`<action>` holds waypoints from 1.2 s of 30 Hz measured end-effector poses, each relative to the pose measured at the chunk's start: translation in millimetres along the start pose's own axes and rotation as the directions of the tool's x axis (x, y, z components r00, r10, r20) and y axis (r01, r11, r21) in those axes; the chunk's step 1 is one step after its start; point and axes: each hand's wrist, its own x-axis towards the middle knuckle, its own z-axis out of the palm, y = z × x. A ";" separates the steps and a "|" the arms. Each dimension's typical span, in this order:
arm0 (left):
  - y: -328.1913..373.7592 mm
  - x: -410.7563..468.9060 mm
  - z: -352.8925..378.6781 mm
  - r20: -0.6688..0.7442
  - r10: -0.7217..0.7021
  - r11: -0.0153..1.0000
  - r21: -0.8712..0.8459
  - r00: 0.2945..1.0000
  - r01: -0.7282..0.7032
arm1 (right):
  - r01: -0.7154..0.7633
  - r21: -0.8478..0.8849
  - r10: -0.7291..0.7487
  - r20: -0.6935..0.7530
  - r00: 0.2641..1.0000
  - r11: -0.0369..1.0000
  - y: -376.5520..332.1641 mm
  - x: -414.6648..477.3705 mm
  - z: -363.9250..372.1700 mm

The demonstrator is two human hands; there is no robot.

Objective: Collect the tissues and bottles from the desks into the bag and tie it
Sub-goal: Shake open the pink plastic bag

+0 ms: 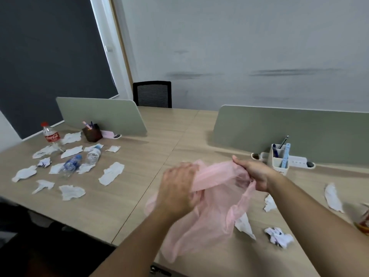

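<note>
A thin pink plastic bag [211, 212] hangs over the near desk, held by both hands. My left hand [177, 188] grips its rim on the left, and my right hand [253, 172] pinches the rim on the right. On the left desk several crumpled white tissues [110, 173] lie scattered around two clear water bottles with blue labels [70, 164] [93, 154] lying down, and a Coca-Cola bottle [52, 136] stands upright. More tissues [333, 197] [279, 236] lie on the right desk beside the bag.
Green divider panels [103, 114] [289, 132] stand along the back of both desks. A dark pen cup [92, 133] sits by the left panel, a white pen holder [279, 158] and power strip by the right one. A black chair [152, 94] stands behind. An orange object [363, 220] shows at the right edge.
</note>
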 end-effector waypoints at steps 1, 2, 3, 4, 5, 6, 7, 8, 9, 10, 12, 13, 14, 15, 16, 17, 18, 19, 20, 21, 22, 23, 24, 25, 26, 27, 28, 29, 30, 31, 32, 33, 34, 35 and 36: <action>16.3 4.2 5.8 -0.010 0.079 0.997 0.008 0.997 -0.079 | 0.032 -0.026 -0.032 0.017 0.999 0.999 -4.5 -0.3 8.4; 28.4 10.0 9.8 0.003 0.104 0.994 0.036 0.995 -0.104 | 0.077 -0.050 -0.076 0.026 0.997 0.996 -9.1 0.3 15.4; 34.9 18.0 10.5 0.032 0.089 0.992 0.087 0.996 -0.092 | 0.149 -0.081 -0.147 0.032 0.989 0.985 -13.8 -0.8 21.2; 34.9 26.5 10.7 0.058 0.066 0.987 0.142 0.996 -0.073 | 0.246 -0.142 -0.242 0.042 0.969 0.959 -18.2 -2.0 24.0; 30.7 34.3 10.9 0.065 0.040 0.982 0.184 0.997 -0.051 | 0.344 -0.247 -0.338 0.068 0.939 0.906 -22.0 -4.7 23.7; 24.8 41.0 9.4 0.065 0.024 0.978 0.207 0.998 -0.037 | 0.429 -0.372 -0.420 0.111 0.901 0.823 -24.9 -10.0 22.3; 17.3 47.1 7.7 0.050 0.010 0.978 0.209 0.999 -0.020 | 0.481 -0.502 -0.476 0.148 0.867 0.719 -25.9 -14.2 18.7; 10.3 54.2 4.9 0.030 -0.020 0.982 0.186 0.999 0.014 | 0.483 -0.647 -0.508 0.167 0.845 0.590 -24.7 -17.8 12.9; 4.3 60.5 1.4 0.018 -0.056 0.988 0.145 0.998 0.052 | 0.426 -0.787 -0.517 0.162 0.841 0.446 -21.1 -19.4 6.9; -0.8 66.6 -2.5 0.002 -0.092 0.992 0.086 0.996 0.092 | 0.338 -0.881 -0.500 0.140 0.855 0.331 -13.5 -19.7 0.9; -9.6 75.8 -11.0 -0.013 -0.174 0.984 -0.027 0.985 0.174 | 0.197 -0.940 -0.459 0.051 0.887 0.277 7.0 -15.7 -10.4; -14.6 79.0 -14.5 0.002 -0.206 0.977 -0.059 0.979 0.205 | 0.176 -0.929 -0.470 0.002 0.883 0.326 15.2 -13.4 -16.2; -20.1 80.7 -17.5 0.010 -0.246 0.965 -0.093 0.969 0.246 | 0.166 -0.904 -0.486 -0.051 0.872 0.393 20.3 -12.4 -22.0; -26.3 81.2 -20.0 0.024 -0.289 0.949 -0.122 0.957 0.290 | 0.176 -0.875 -0.509 -0.091 0.856 0.451 21.2 -13.7 -26.2; -31.9 80.5 -22.1 0.033 -0.324 0.934 -0.146 0.946 0.325 | 0.210 -0.839 -0.530 -0.106 0.841 0.502 18.7 -15.9 -29.6; -37.4 78.6 -22.7 0.046 -0.343 0.925 -0.156 0.938 0.346 | 0.266 -0.784 -0.541 -0.103 0.835 0.560 14.2 -18.5 -31.2; -42.6 76.0 -22.7 0.060 -0.350 0.922 -0.154 0.935 0.356 | 0.333 -0.712 -0.541 -0.079 0.837 0.619 9.0 -21.8 -30.0; -47.3 72.0 -21.5 0.079 -0.358 0.919 -0.149 0.930 0.366 | 0.396 -0.626 -0.538 -0.044 0.842 0.672 4.4 -24.8 -26.0; -52.0 67.3 -20.0 0.099 -0.372 0.912 -0.143 0.923 0.383 | 0.432 -0.537 -0.522 -0.017 0.853 0.724 0.8 -25.4 -22.5; -56.5 62.7 -18.4 0.118 -0.395 0.902 -0.138 0.911 0.409 | 0.449 -0.431 -0.498 -0.002 0.867 0.783 -1.9 -24.1 -18.9; -61.3 57.3 -16.8 0.140 -0.417 0.892 -0.126 0.898 0.434 | 0.431 -0.327 -0.457 -0.001 0.890 0.841 -3.0 -21.0 -17.9; -66.1 51.5 -15.7 0.165 -0.436 0.885 -0.098 0.885 0.455 | 0.390 -0.230 -0.402 -0.006 0.916 0.892 -3.4 -16.9 -18.1; -71.0 45.5 -15.4 0.194 -0.446 0.886 -0.048 0.874 0.462 | 0.329 -0.160 -0.336 -0.013 0.942 0.930 -2.1 -12.6 -19.6; -75.3 39.2 -16.2 0.227 -0.453 0.887 0.022 0.862 0.460 | 0.255 -0.118 -0.260 -0.023 0.965 0.960 0.7 -9.3 -20.7; -78.5 33.0 -17.3 0.265 -0.461 0.887 0.101 0.847 0.451 | 0.176 -0.109 -0.181 -0.038 0.983 0.978 4.3 -6.1 -22.8; -79.8 28.4 -18.5 0.304 -0.468 0.884 0.176 0.830 0.434 | 0.105 -0.111 -0.111 -0.049 0.993 0.988 8.1 -4.1 -24.9; -79.5 23.7 -19.0 0.331 -0.481 0.875 0.234 0.812 0.423 | 0.048 -0.116 -0.054 -0.052 0.997 0.992 10.9 -2.4 -25.5; -76.2 19.5 -19.1 0.323 -0.488 0.869 0.267 0.811 0.416 | 0.010 -0.111 -0.015 -0.046 0.999 0.994 11.9 -0.7 -25.1; -69.3 16.1 -19.6 0.275 -0.473 0.873 0.271 0.837 0.404 | -0.005 -0.104 0.000 -0.046 0.999 0.995 10.4 0.6 -23.9; -58.9 12.7 -19.4 0.197 -0.420 0.897 0.237 0.886 0.373 | -0.005 -0.097 0.001 -0.038 0.999 0.995 7.0 1.3 -21.1; -44.7 9.8 -17.7 0.102 -0.328 0.936 0.167 0.939 0.309 | 0.000 -0.095 -0.002 -0.024 1.000 0.995 2.2 1.7 -17.1; -26.2 7.2 -14.9 0.028 -0.208 0.976 0.076 0.978 0.206 | 0.011 -0.096 -0.011 -0.001 1.000 0.995 -2.2 1.7 -11.1; -7.5 4.2 -9.8 -0.028 -0.066 0.998 0.019 0.997 0.066 | 0.027 -0.113 -0.025 0.021 0.999 0.993 -5.7 1.8 -4.8; 9.2 1.9 -3.4 -0.041 0.050 0.999 0.014 0.998 -0.049 | 0.049 -0.129 -0.043 0.048 0.998 0.990 -7.9 2.3 2.3; 19.9 2.3 3.9 -0.023 0.109 0.994 0.035 0.994 -0.108 | 0.066 -0.142 -0.056 0.073 0.996 0.988 -10.3 2.1 9.9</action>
